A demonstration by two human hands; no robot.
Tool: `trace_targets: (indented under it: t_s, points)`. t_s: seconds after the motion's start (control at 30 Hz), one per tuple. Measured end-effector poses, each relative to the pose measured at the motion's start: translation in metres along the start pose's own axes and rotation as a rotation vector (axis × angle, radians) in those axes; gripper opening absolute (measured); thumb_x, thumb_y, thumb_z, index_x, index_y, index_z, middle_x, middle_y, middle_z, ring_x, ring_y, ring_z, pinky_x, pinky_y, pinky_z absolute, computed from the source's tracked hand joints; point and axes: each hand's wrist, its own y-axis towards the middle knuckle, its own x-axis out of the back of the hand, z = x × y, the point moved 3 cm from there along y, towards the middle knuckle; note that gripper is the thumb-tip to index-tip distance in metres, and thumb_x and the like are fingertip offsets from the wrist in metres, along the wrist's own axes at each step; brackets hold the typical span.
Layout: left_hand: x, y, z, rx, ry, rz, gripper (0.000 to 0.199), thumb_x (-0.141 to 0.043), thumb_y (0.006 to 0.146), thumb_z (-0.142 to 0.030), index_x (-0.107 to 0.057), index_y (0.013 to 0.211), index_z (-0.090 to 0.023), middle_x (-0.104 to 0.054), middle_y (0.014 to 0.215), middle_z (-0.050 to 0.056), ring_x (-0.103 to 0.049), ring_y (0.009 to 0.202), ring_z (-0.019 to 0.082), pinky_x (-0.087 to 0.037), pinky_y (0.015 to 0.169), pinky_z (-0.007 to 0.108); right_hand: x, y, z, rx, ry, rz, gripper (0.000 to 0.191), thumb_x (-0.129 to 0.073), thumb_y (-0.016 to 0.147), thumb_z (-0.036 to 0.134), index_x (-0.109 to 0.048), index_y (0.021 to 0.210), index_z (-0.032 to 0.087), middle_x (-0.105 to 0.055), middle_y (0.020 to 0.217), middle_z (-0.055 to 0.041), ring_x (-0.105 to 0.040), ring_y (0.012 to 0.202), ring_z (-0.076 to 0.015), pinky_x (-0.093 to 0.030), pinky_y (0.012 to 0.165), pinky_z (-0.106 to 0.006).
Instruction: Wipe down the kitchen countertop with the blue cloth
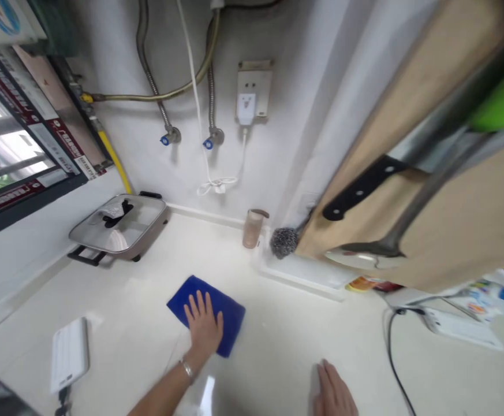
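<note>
My left hand [204, 329] lies palm down on a blue cloth [230, 315], its fingers spread and pressing it flat to the white countertop [139, 312]. A bracelet [186, 368] circles that wrist. At the bottom edge, partly out of frame, my right hand [335, 396] rests on the counter with fingers stretched out side by side and nothing seen in them. Beyond the cloth, near the wall, stands a small brownish translucent cup [252, 230], with a steel-wool scrubber [283, 242] to its right.
An electric pan with a glass lid [119, 225] sits back left. A white power bank [70, 353] lies front left. On the right, a wooden board [446, 231] stands behind a black-handled knife [362, 188] and a ladle [368, 254]. A black cable [392, 352] trails from a white device [459, 326].
</note>
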Motion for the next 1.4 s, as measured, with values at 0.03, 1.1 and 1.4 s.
trace_targets:
  t_s: [0.03, 1.1, 1.4]
  points:
    - [0.000, -0.014, -0.014, -0.050, -0.024, -0.010, 0.064, -0.043, 0.094, -0.034, -0.032, 0.151, -0.007, -0.024, 0.160, 0.022, -0.005, 0.150, 0.042, -0.013, 0.120, 0.063, 0.004, 0.005, 0.007, 0.014, -0.009, -0.032, 0.064, -0.038, 0.091, 0.022, -0.027, 0.154, 0.021, -0.053, 0.143, -0.0142, -0.050, 0.131, -0.0323, -0.046, 0.102, -0.052]
    - [0.017, 0.009, 0.049, -0.566, -0.346, 0.015, 0.050, -0.041, 0.096, -0.043, -0.053, 0.141, -0.024, -0.052, 0.147, 0.007, -0.049, 0.135, 0.024, -0.042, 0.115, 0.043, 0.034, 0.015, 0.041, 0.540, -0.079, 0.038, 0.064, -0.056, 0.087, 0.025, -0.039, 0.149, 0.024, -0.039, 0.156, -0.0072, -0.030, 0.148, -0.0245, -0.022, 0.124, -0.049]
    - [0.012, 0.027, 0.118, 0.024, -0.123, 0.021, 0.067, -0.022, 0.096, -0.051, -0.039, 0.149, -0.015, -0.025, 0.161, 0.019, -0.016, 0.149, 0.040, -0.020, 0.118, 0.064, 0.007, 0.044, 0.081, 0.370, 0.079, 0.312, 0.079, -0.061, 0.086, 0.036, -0.023, 0.156, 0.030, -0.019, 0.162, -0.0094, -0.019, 0.150, -0.0377, 0.005, 0.122, -0.064]
